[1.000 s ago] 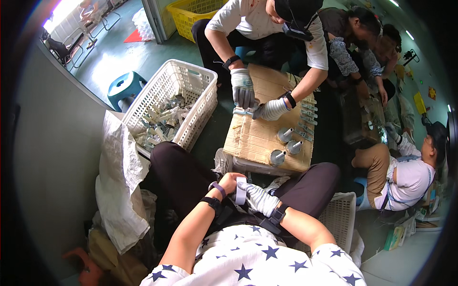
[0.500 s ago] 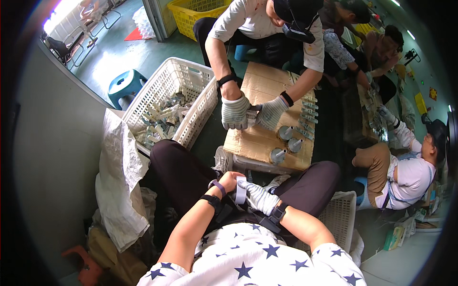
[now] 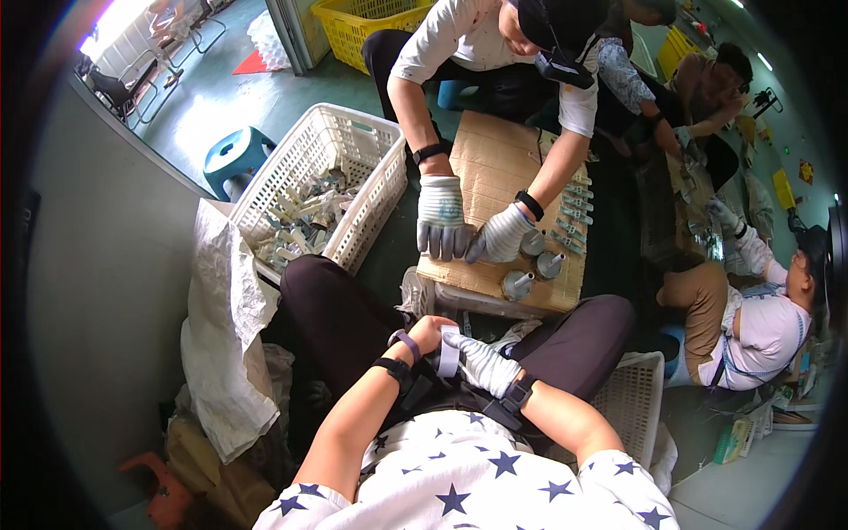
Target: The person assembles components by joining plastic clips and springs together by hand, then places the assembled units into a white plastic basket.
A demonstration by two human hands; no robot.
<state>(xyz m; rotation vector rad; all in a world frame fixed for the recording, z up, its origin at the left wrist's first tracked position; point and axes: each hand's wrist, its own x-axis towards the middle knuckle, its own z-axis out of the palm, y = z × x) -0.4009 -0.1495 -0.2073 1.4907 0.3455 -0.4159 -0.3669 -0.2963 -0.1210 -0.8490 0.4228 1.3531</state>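
Observation:
A white ring-shaped roll, which looks like tape, is held upright in my lap between both hands. My bare left hand is closed at its upper left edge, with the fingertips partly hidden. From the right, my right hand, in a striped grey-white glove, grips the roll with its fingers against the side. Just beyond my knees stands a cardboard-topped work surface. Across it, a co-worker's gloved hands press down near the cardboard's left front edge.
Several grey metal cylinders with stems and a row of small metal clamp-like parts sit on the cardboard's right side. At left, a white plastic basket holds many parts, near a blue stool. Another white basket stands by my right leg.
The co-worker's hands have come down toward the cardboard's near left edge, and the dark piece they held no longer shows. My hands and the roll have hardly moved.

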